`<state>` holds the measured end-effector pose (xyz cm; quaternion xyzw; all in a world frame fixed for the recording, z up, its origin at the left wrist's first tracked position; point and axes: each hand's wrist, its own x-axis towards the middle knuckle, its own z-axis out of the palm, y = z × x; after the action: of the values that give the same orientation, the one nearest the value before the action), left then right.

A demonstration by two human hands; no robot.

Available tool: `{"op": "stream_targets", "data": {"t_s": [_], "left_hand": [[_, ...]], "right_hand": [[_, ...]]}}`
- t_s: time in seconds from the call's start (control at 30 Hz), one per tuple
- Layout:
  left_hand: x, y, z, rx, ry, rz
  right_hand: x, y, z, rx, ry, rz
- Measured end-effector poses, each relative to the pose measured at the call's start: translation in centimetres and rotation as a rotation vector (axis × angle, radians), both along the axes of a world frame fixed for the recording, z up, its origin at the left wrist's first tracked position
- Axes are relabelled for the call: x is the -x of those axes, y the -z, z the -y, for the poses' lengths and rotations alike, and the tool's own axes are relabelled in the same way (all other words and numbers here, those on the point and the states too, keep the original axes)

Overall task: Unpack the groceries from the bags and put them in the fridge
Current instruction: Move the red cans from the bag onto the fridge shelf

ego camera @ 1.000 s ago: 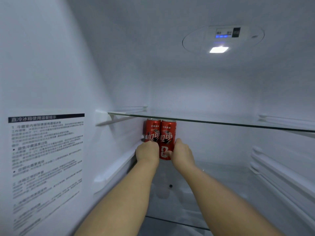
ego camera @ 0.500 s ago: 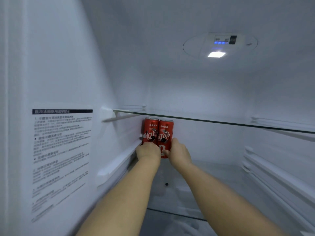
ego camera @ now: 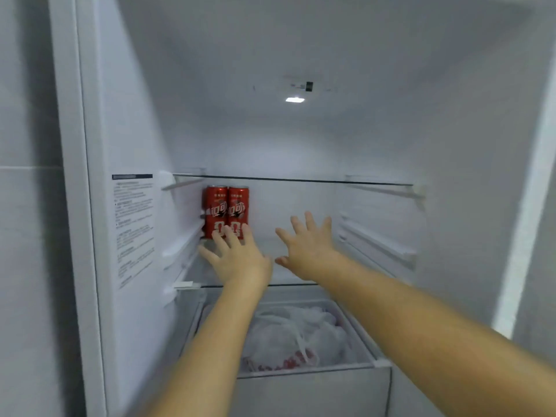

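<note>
White fridge walls [ego camera: 301, 145] enclose a glass shelf [ego camera: 282, 285] on which two red cans [ego camera: 237, 206] stand upright, touching each other, at the rear left corner. The left grip [ego camera: 237, 260] is spread flat with its fingertips in front of the can bases; contact cannot be confirmed. The right grip [ego camera: 310, 251] is likewise spread, holds nothing and is apart from the cans. Judged handling: the cans are rigid, moderately heavy if full, smooth and possibly slippery. Take hold around the mid-body. Below, a drawer [ego camera: 301, 370] contains a bagged item [ego camera: 294, 332].

Bare left grip [ego camera: 237, 260], bare right grip [ego camera: 310, 251], bare forearms [ego camera: 421, 326]
</note>
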<state>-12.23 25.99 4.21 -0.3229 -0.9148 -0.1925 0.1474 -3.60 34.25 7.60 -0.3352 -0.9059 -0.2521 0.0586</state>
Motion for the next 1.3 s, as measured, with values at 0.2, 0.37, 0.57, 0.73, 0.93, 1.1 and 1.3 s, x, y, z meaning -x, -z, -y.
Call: {"op": "stream_targets", "data": {"t_s": [0.2,0.37,0.57,0.73,0.93,1.1,1.3], "left_hand": [[-8.6,3.0,4.5,-0.152,0.255,-0.069],[-16.3,3.7,7.3,-0.279,0.480,-0.088],[-24.0,5.4,10.0,-0.504,0.822,-0.145],[-32.2,7.3,12.0,-0.520,1.105,-0.047],[-42.7,9.4,15.0,-0.476,1.335,0.003],[-52.0,12.1,20.2,-0.426,1.489,0.105],[-62.2,15.0,27.3,-0.340,1.614,0.134]], "right_hand": [[-11.9,1.1,6.9,-0.019,0.119,0.022],[-22.2,1.5,12.4,-0.105,0.248,-0.031],[-31.7,3.7,16.8,-0.281,0.287,-0.266],[-41.0,6.2,20.7,-0.311,0.499,-0.341],[-51.7,9.9,27.4,-0.247,0.770,-0.526],[-60.6,13.7,35.1,-0.220,0.996,-0.602],[-69.3,17.6,44.6,-0.187,1.186,-0.596]]}}
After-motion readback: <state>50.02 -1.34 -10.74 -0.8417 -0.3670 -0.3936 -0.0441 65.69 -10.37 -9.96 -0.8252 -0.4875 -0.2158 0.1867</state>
